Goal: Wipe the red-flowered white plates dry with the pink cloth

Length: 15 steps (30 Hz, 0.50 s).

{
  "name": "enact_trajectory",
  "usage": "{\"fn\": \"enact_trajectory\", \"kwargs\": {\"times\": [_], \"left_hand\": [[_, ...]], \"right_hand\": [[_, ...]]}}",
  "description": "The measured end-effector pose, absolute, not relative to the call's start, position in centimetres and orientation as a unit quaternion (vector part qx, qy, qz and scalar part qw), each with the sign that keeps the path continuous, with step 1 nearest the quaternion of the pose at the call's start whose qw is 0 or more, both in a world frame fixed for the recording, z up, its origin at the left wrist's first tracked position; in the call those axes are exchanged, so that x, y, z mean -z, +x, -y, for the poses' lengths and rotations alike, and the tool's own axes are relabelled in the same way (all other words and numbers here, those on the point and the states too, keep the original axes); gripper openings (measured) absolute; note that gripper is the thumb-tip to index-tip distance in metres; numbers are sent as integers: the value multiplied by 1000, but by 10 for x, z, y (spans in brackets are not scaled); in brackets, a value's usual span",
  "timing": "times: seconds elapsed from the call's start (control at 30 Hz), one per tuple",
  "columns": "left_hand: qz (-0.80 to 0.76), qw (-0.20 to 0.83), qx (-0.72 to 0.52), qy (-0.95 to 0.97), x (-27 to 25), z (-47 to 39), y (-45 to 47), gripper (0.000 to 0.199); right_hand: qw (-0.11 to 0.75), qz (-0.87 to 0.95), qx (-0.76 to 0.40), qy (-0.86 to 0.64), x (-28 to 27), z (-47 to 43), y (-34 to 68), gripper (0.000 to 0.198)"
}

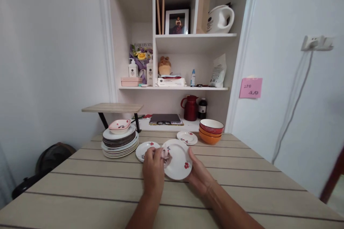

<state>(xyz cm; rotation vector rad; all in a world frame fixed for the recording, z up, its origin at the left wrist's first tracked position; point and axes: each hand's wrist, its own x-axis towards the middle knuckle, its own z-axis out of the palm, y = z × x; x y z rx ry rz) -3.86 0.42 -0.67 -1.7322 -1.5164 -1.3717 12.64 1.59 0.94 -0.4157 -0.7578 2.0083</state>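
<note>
My right hand [200,175] grips a white plate with red flowers [177,166] by its right edge, thumb over the rim and fingers behind. The plate is tilted up toward me above the table. My left hand [153,168] is closed on a small pinkish cloth [167,160], which touches the left part of the plate's face. Just behind my left hand a short stack of similar flowered plates [145,149] lies on the table, partly covered. Farther back sit more small flowered plates [187,137].
At left stands a tall plate stack [119,146] topped by square bowls [119,125], near a small raised stand [113,107]. Stacked orange and red bowls [210,137] are at the back right. Behind the slatted table [113,189] are shelves, a red jug [191,109] and a dark bottle [202,108].
</note>
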Motion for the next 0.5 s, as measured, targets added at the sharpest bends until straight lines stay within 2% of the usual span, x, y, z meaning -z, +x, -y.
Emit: {"fn": "enact_trajectory", "kwargs": {"times": [0.3,0.5], "left_hand": [[519,199,559,-615,5,-6,-43,32],[463,169,526,-693,6,4,-16,43]], "right_hand": [[394,336,-837,-178,7,-4,106,58],[404,307,-846,-163,2,-4,107,59]]}}
